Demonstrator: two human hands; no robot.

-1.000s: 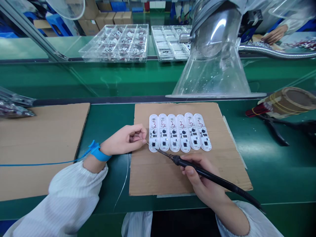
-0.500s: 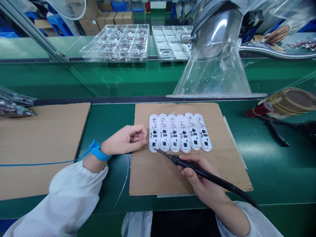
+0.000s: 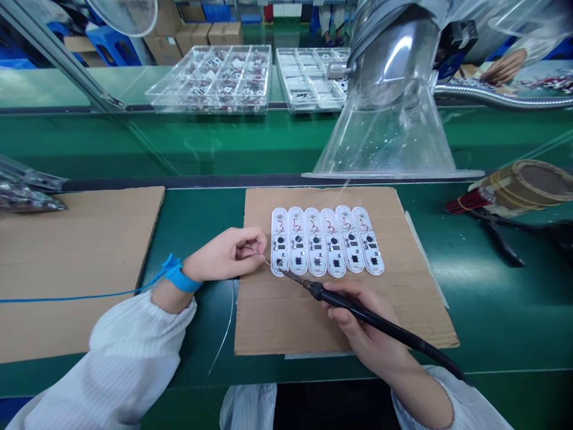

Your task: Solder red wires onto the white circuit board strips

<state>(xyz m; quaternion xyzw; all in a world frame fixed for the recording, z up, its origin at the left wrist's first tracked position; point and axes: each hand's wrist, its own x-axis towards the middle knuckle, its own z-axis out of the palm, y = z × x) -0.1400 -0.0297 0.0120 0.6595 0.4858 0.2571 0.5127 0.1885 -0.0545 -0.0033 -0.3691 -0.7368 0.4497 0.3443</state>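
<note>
Several white oblong circuit boards [image 3: 317, 242] lie side by side on a cardboard sheet [image 3: 286, 322], each with dark chips and a red squiggle. My left hand [image 3: 237, 251] pinches a thin solder wire [image 3: 229, 325]; its end reaches the lower part of the leftmost board, and the rest trails down over the table. A blue wrist strap [image 3: 181, 276] is around my left wrist. My right hand [image 3: 364, 322] grips a black soldering iron [image 3: 358, 307] like a pen. The iron's tip is at the bottom of the leftmost board, close to the wire's end; whether they touch I cannot tell.
A clear fume hood [image 3: 385, 143] hangs behind the boards. At right lie black-handled pliers [image 3: 501, 242], red wires [image 3: 468, 200] and a brown roll [image 3: 528, 185]. Parts trays [image 3: 215, 77] stand on the back ledge. Another cardboard sheet [image 3: 76, 269] is at left. A co-worker's hand [image 3: 505, 67] shows far right.
A faint wisp of smoke now rises below the hood. The soldering iron and my right hand have shifted very slightly; my left hand stays in place.
</note>
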